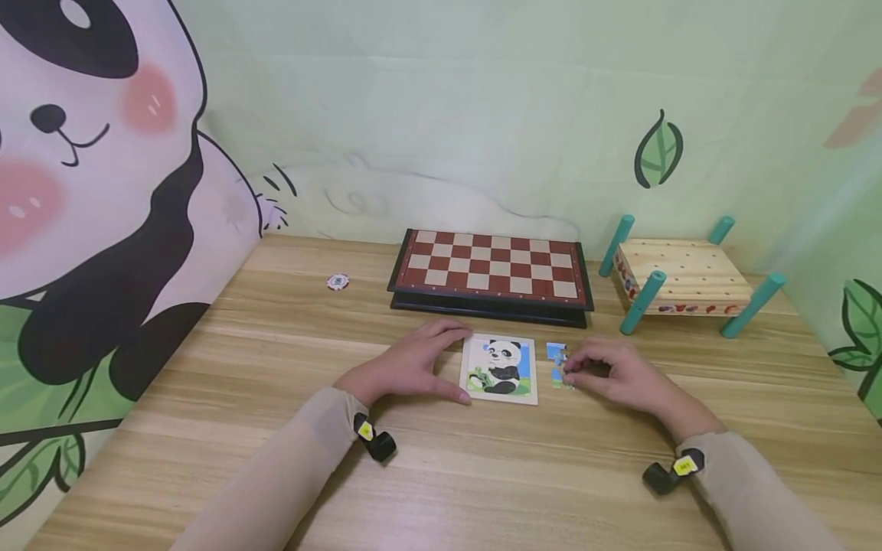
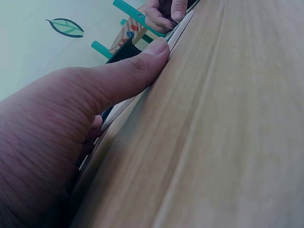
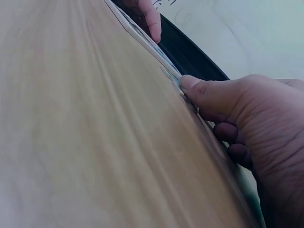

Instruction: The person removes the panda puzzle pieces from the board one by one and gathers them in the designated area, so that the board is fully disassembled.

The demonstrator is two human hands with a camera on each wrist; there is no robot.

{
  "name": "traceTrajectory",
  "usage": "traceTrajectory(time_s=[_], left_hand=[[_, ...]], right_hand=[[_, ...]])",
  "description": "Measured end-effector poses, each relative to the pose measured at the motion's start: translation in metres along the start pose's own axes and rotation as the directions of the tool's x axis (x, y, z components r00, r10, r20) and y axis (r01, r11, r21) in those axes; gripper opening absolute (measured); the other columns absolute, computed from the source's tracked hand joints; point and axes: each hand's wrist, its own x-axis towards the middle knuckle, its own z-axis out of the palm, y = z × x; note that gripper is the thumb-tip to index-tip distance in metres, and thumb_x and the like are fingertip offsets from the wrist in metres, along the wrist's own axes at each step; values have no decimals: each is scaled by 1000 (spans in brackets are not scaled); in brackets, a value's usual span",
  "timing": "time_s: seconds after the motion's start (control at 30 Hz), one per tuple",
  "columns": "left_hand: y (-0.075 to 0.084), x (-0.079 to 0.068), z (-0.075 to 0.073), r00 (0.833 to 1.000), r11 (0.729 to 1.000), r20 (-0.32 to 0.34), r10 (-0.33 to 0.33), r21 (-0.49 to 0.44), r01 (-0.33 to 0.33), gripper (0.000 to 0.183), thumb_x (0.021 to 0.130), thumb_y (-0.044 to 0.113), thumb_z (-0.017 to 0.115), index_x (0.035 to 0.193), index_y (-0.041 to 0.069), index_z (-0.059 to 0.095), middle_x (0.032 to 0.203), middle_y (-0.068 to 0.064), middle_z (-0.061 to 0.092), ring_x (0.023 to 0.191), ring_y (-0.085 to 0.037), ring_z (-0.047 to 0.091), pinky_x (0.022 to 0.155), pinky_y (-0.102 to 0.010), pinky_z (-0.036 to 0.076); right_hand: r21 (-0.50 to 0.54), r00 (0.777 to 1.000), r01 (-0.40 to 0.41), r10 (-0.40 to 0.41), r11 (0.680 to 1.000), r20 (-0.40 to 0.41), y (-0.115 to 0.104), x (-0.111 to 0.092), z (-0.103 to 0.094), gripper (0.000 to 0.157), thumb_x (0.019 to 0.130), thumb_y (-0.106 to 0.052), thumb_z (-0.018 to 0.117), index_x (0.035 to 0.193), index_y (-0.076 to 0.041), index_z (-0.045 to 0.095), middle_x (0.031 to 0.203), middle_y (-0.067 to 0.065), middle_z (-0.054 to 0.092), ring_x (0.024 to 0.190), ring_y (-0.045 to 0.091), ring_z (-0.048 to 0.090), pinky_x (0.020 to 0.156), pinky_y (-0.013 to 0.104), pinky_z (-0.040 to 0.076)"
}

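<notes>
A small panda jigsaw puzzle (image 1: 506,367) in a pale frame lies on the wooden table in the head view. My left hand (image 1: 406,363) holds the frame's left side, thumb at the near corner and fingers at the far corner. In the left wrist view the thumb (image 2: 137,66) lies against the frame's edge. Just right of the frame lie blue and green puzzle pieces (image 1: 555,352). My right hand (image 1: 620,375) pinches one of these pieces at the table surface, its fingertips hiding most of it. The right thumb (image 3: 209,92) shows over the piece in the right wrist view.
Behind the puzzle stands a red and white checkered board (image 1: 492,264) on a black case. At the back right is a wooden block with teal legs (image 1: 682,275). A poker chip (image 1: 338,282) lies at the back left. A panda-printed backdrop (image 1: 413,115) rises behind the table.
</notes>
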Motion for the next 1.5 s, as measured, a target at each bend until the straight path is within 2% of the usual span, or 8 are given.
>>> traceTrajectory(time_s=[0.3, 0.6, 0.8, 0.93, 1.1, 1.33, 1.5], left_hand=[[0, 1, 0, 1000, 1000, -7, 7, 19, -7, 112, 67, 83, 70, 156, 22, 38, 159, 3, 32, 146, -18, 29, 118, -44, 28], [0, 1, 0, 1000, 1000, -9, 1, 5, -1, 111, 67, 83, 70, 155, 22, 39, 158, 5, 33, 145, -15, 30, 117, -42, 29], [-1, 1, 1, 1000, 1000, -5, 8, -2, -8, 110, 68, 82, 70, 155, 22, 39, 158, 6, 33, 145, -15, 30, 117, -42, 30], [-1, 1, 1, 1000, 1000, -3, 11, -11, -11, 110, 69, 82, 70, 155, 21, 39, 158, 5, 33, 145, -16, 31, 117, -43, 31], [0, 2, 1, 1000, 1000, 5, 10, -17, -10, 110, 69, 81, 70, 155, 20, 39, 157, 4, 34, 145, -18, 32, 117, -46, 31], [2, 2, -1, 1000, 1000, 2, 1, -12, -1, 109, 69, 80, 71, 155, 21, 39, 157, 5, 34, 144, -16, 31, 117, -42, 30], [1, 2, 0, 1000, 1000, -3, 2, 1, -2, 109, 68, 81, 71, 154, 22, 40, 157, 6, 35, 144, -13, 31, 117, -39, 30]], right_hand=[[-7, 999, -25, 25, 1000, -28, -8, 8, 3, 20, 87, -11, 80, 101, -22, 73, 97, -12, 69, 88, 9, 63, 77, 26, 53], [-13, 998, 28, -27, 1000, 58, -26, 51, 31, 11, 93, -21, 74, 104, -20, 72, 98, -13, 68, 87, 9, 60, 75, 30, 53], [-87, 995, 61, -54, 994, 85, -32, 80, 50, 10, 94, -23, 73, 102, -18, 74, 96, -14, 67, 90, 13, 54, 75, 32, 48], [-119, 996, 20, -10, 993, 87, -34, 94, 59, 12, 93, -24, 74, 103, -16, 73, 94, -11, 65, 89, 13, 51, 75, 31, 46], [-171, 995, -38, 54, 985, 86, -33, 97, 66, 15, 92, -26, 75, 102, -15, 72, 94, -7, 62, 89, 12, 48, 76, 30, 46], [-209, 998, -33, 42, 977, 38, -33, 94, 70, 16, 91, -26, 76, 101, -15, 71, 94, -5, 60, 89, 13, 47, 74, 31, 46], [-229, 997, -49, 59, 972, 39, -36, 94, 71, 16, 92, -26, 75, 102, -15, 70, 91, -5, 57, 88, 12, 45, 73, 30, 45]])
